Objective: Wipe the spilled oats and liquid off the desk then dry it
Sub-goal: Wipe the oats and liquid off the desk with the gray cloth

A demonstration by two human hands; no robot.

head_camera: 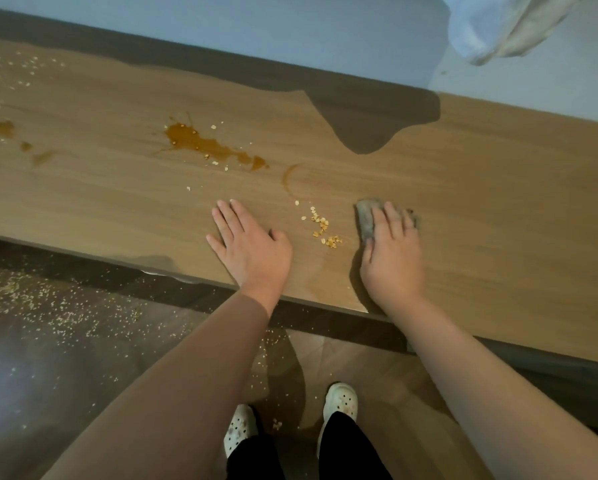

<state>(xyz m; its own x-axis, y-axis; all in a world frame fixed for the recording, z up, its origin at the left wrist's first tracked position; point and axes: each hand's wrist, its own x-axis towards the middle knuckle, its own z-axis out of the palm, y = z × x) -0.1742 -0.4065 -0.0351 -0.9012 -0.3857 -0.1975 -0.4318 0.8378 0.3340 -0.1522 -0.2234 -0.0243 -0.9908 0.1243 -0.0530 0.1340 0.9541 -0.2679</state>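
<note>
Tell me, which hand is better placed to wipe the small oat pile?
Right. The right hand presses the cloth just beside the oats; the left hand lies flat on the desk, holding nothing.

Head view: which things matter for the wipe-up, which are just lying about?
Job: grey cloth under the right hand, left hand flat on the desk, brown liquid puddle, oat pile.
Lying about: white fabric at top right, oats on the floor, white shoes.
</note>
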